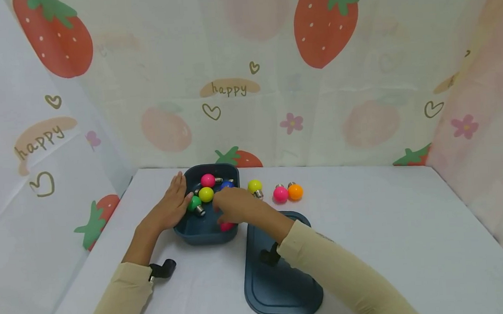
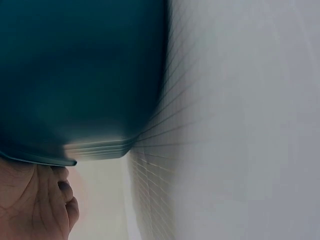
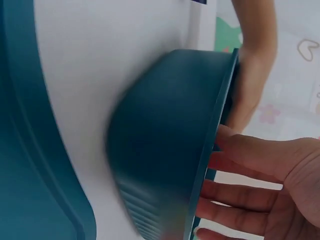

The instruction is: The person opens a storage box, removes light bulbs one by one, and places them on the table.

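Note:
A dark blue-green plastic box holds several small coloured light bulbs, among them a yellow bulb, a green bulb and a pink bulb. My left hand rests against the box's left rim, its fingers straight. From the right side, my right hand reaches over the rim into the box. Its fingertips are partly hidden behind the rim in the right wrist view. Just below the fingers in the head view shows a red-pink bulb; whether they grip it is unclear.
Right of the box, a yellow-green bulb, a second pink bulb and an orange bulb lie on the white table. A dark lid lies flat under my right forearm. A strawberry-print cloth stands behind.

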A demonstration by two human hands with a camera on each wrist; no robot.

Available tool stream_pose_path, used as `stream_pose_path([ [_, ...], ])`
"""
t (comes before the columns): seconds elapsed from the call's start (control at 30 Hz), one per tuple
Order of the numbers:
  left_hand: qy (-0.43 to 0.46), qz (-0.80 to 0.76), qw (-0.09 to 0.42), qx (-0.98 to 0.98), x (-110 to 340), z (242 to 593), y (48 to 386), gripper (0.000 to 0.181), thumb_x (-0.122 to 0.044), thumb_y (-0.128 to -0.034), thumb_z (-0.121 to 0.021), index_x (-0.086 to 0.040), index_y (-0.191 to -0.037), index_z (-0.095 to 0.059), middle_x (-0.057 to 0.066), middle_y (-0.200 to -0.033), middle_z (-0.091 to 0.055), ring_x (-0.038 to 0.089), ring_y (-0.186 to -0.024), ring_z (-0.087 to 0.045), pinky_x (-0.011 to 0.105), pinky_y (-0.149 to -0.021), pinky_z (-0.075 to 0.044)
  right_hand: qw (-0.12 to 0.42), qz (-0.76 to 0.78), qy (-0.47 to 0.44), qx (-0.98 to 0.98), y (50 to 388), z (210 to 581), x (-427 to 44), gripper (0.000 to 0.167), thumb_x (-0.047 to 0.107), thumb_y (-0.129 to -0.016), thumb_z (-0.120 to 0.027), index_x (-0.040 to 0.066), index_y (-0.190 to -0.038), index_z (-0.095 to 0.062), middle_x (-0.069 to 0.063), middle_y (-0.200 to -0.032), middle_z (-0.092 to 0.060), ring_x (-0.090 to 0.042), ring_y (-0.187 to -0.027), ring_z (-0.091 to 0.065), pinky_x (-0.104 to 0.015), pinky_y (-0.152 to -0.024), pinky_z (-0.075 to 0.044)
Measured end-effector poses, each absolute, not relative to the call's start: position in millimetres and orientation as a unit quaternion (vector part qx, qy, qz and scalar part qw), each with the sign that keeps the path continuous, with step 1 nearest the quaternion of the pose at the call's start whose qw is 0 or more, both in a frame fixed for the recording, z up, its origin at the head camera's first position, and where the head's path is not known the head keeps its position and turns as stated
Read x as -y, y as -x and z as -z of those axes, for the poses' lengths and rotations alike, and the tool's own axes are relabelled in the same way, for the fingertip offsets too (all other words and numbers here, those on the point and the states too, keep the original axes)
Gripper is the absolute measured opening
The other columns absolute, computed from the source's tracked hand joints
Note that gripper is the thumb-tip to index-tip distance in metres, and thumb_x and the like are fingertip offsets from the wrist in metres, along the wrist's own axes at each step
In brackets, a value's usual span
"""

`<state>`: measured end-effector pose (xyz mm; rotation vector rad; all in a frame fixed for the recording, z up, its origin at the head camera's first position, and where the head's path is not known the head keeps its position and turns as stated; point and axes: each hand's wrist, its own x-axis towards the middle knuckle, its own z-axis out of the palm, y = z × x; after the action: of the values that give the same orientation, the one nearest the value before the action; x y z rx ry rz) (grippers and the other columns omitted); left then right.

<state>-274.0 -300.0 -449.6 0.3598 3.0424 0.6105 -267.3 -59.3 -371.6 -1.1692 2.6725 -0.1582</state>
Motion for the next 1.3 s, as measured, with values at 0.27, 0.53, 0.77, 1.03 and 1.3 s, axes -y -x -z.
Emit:
stream_pose_path([
  [0.27, -0.120, -0.198, 0.009, -0.973, 299, 449, 275, 0.070, -0.036, -0.1122, -0.028, 0.009, -0.158, 0.002, 0.023, -0.167, 0.011, 0.042, -0.154, 0.009, 0.060, -0.121, -0.006, 0.134, 0.010, 0.396, -0.909, 267, 375, 68, 0.021, 0.029, -0.089, -0.081, 0.013, -0.099, -0.073, 0.004, -0.082, -0.067, -0.012, -0.073, -0.061, -0.023, -0.064, -0.052],
  [0.53, -0.119, -0.195, 0.009, -0.973, 299, 450, 275, 0.070, -0.035, -0.1121, -0.029, 0.008, -0.158, 0.002, 0.023, -0.167, 0.010, 0.042, -0.154, 0.008, 0.061, -0.121, -0.007, 0.123, -0.009, 0.392, -0.912, 266, 381, 73, 0.019, 0.028, -0.090, -0.080, 0.013, -0.096, -0.070, 0.004, -0.079, -0.065, -0.012, -0.072, -0.061, -0.022, -0.065, -0.053],
  [0.77, -0.120, -0.200, 0.009, -0.972, 300, 451, 276, 0.071, -0.037, -0.1121, -0.028, 0.008, -0.158, 0.003, 0.023, -0.167, 0.011, 0.042, -0.154, 0.009, 0.060, -0.121, -0.005, 0.121, -0.004, 0.384, -0.915, 268, 387, 79, 0.015, 0.022, -0.091, -0.079, 0.013, -0.096, -0.069, 0.003, -0.080, -0.063, -0.013, -0.073, -0.060, -0.022, -0.065, -0.053],
  [1.03, -0.119, -0.204, 0.010, -0.972, 300, 452, 277, 0.072, -0.037, -0.1119, -0.028, 0.008, -0.158, 0.003, 0.023, -0.167, 0.011, 0.042, -0.154, 0.009, 0.060, -0.121, -0.004, 0.116, 0.004, 0.382, -0.917, 268, 390, 79, 0.013, 0.016, -0.091, -0.078, 0.012, -0.097, -0.068, 0.003, -0.082, -0.062, -0.013, -0.074, -0.059, -0.021, -0.066, -0.053],
  [1.3, -0.121, -0.206, 0.008, -0.971, 299, 449, 274, 0.071, -0.037, -0.1119, -0.028, 0.009, -0.158, 0.001, 0.024, -0.167, 0.009, 0.043, -0.154, 0.007, 0.061, -0.121, -0.006, 0.096, 0.046, 0.395, -0.913, 265, 390, 75, 0.019, 0.017, -0.090, -0.079, 0.010, -0.105, -0.069, 0.000, -0.091, -0.065, -0.013, -0.082, -0.057, -0.019, -0.074, -0.053],
])
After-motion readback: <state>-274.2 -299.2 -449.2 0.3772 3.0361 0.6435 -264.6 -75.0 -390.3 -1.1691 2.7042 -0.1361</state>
